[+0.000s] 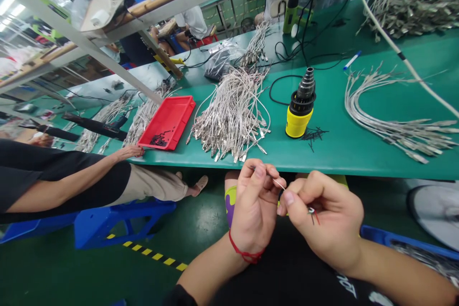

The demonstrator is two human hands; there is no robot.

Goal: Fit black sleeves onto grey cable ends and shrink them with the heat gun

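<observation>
My left hand (255, 208), a red string round its wrist, is closed, its thumb and fingertips pinching a small dark thin piece that is mostly hidden. Close beside it, my right hand (324, 213) is closed on a cable whose thin white wire (278, 184) runs across to the left fingertips. Short red and black wire ends (314, 216) stick out from under the right fingers. Both hands are in front of the table's near edge, above my lap. Beyond them, on the green table (330, 158), lies a heap of white USB cables (231, 110).
A yellow hot-air gun (300, 110) stands nozzle up beside loose black tube pieces (315, 137). A red tray (174, 122) holds small black pieces. More cables (390, 124) lie right. A co-worker's hand (127, 152) rests near the tray. A white cord (390, 43) hangs at right.
</observation>
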